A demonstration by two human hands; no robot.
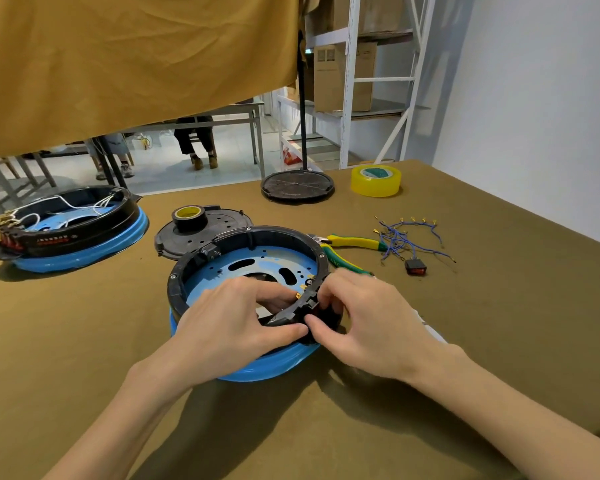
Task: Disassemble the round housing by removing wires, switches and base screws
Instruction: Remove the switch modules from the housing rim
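A round housing (250, 258), black ring on a blue base, sits mid-bench (84, 341). The left hand (232, 327) grips its near rim, fingers curled inside. The right hand (364, 317) pinches a black switch (326, 311) on the outer rim. Removed blue wires (406, 237) and a switch lie well to the right, beside pliers (350, 244).

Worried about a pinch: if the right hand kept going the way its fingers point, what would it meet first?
The right hand points left at the near wall of the round housing, already touching it; just beyond is the left hand's thumb. Depth is hard to judge.
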